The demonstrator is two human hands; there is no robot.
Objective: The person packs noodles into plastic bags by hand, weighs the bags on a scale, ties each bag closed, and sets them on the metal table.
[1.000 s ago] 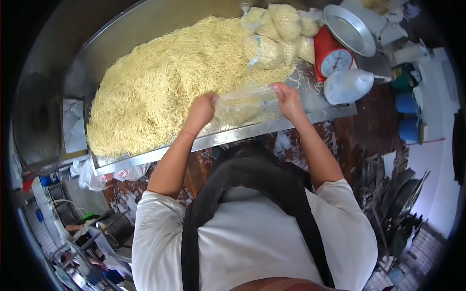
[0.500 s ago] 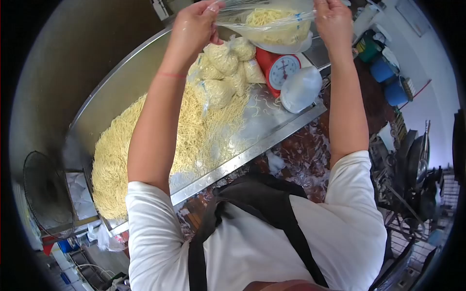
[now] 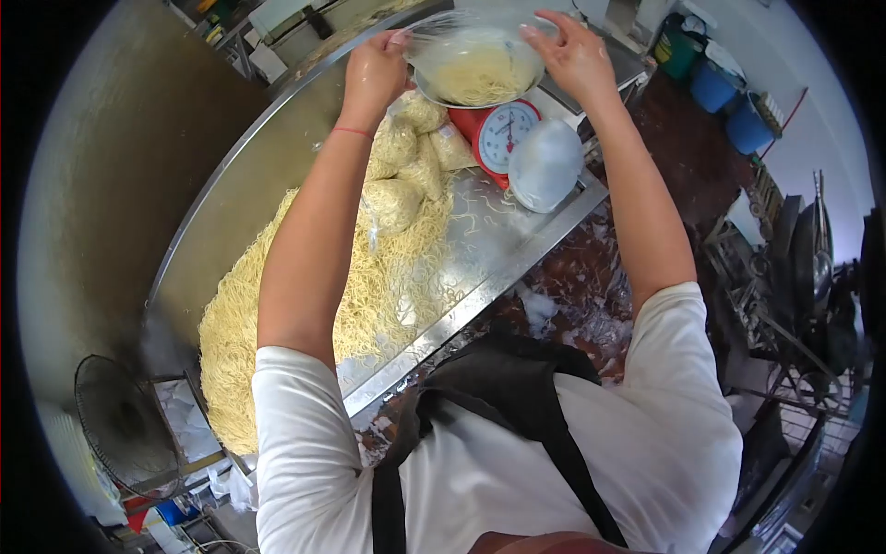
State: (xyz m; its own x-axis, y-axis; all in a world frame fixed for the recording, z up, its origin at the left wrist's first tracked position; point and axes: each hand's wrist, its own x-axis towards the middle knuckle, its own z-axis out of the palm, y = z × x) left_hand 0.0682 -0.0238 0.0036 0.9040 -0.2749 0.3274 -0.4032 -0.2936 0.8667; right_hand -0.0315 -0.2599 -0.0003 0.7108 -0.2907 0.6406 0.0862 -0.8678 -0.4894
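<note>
Under the clear plastic bag (image 3: 466, 39), a portion of noodles (image 3: 484, 78) rests in the round pan of a red dial scale (image 3: 506, 138). My left hand (image 3: 377, 72) is closed on the bag's left edge. At the bag's right side, my right hand (image 3: 574, 57) has its thumb and forefinger spread apart. Several filled bags of noodles (image 3: 392, 205) are piled left of the scale, close to my left forearm. A large heap of loose noodles (image 3: 242, 337) lies below them. Beside the dial sits a whitish stack of plastic bags (image 3: 546, 166).
The steel table (image 3: 503, 242) has a raised front edge and a high wall along the back. A round fan (image 3: 125, 425) stands at the left. Blue buckets (image 3: 749, 127) sit on the floor at right, with metal racks and pans (image 3: 812, 245) nearer me.
Both hands and the noodle bag have shifted left, and the noodles now sit lower in the scale pan. My right fingers have spread from their grip on the bag. The view has turned slightly.
</note>
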